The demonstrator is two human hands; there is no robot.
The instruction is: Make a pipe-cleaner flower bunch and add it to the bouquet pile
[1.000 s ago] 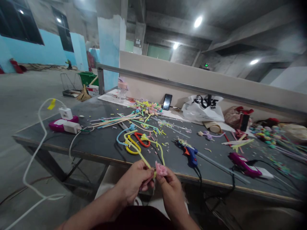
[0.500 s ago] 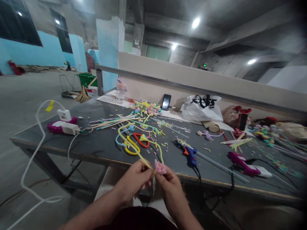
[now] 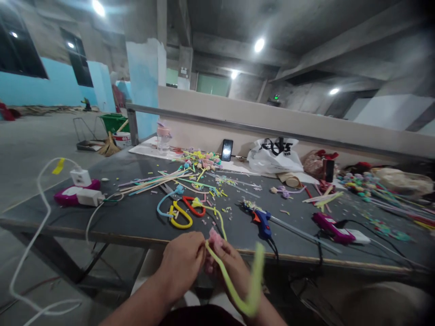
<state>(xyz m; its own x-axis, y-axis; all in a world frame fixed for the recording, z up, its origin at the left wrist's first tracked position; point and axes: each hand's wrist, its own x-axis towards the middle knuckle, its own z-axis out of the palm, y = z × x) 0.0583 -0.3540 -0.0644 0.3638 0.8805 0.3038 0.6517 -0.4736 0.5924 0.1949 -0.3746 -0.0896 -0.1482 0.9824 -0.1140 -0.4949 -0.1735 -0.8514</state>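
Observation:
Both my hands work close together just below the near table edge. My left hand (image 3: pixel 181 267) is closed, pinching one end of a yellow-green fuzzy stem (image 3: pixel 238 290). The stem curves down over my right wrist and up again, blurred by motion. My right hand (image 3: pixel 231 267) is closed on a small pink fuzzy piece (image 3: pixel 214 237) that touches the stem's held end. Red and yellow loops (image 3: pixel 185 210) of similar stems lie on the dark table (image 3: pixel 136 217) just beyond my hands.
A blue glue gun (image 3: pixel 261 222) and a purple glue gun (image 3: pixel 331 226) lie to the right with cables running off the edge. A power strip (image 3: pixel 81 194) with a white cable sits left. Loose coloured stems, a phone (image 3: pixel 226 150) and a white bag (image 3: pixel 274 156) lie further back.
The yellow-green stem has left the table and swung down and right over my right wrist. My view has shifted to the right and tipped up a little.

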